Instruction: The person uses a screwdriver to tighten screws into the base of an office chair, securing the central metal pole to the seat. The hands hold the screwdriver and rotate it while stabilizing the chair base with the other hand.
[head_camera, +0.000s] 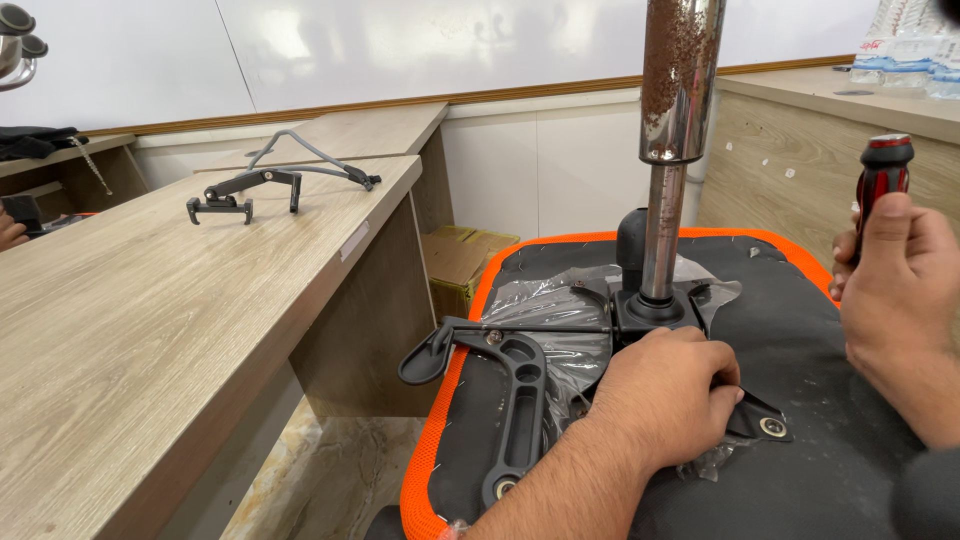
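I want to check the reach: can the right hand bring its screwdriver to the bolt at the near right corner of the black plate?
Probably yes. The right hand holds the screwdriver just above the seat, and the bolt lies uncovered beside the left hand.

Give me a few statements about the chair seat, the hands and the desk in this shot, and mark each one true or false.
1. The left hand rests on the black metal mechanism under the upturned seat. True.
2. The right hand is empty. False: it grips a screwdriver with a red and black handle.
3. The seat has an orange edge. True.
4. The chrome gas cylinder lies flat on the wooden desk. False: it stands upright from the mechanism.
5. Black chair parts lie on the desk. True.
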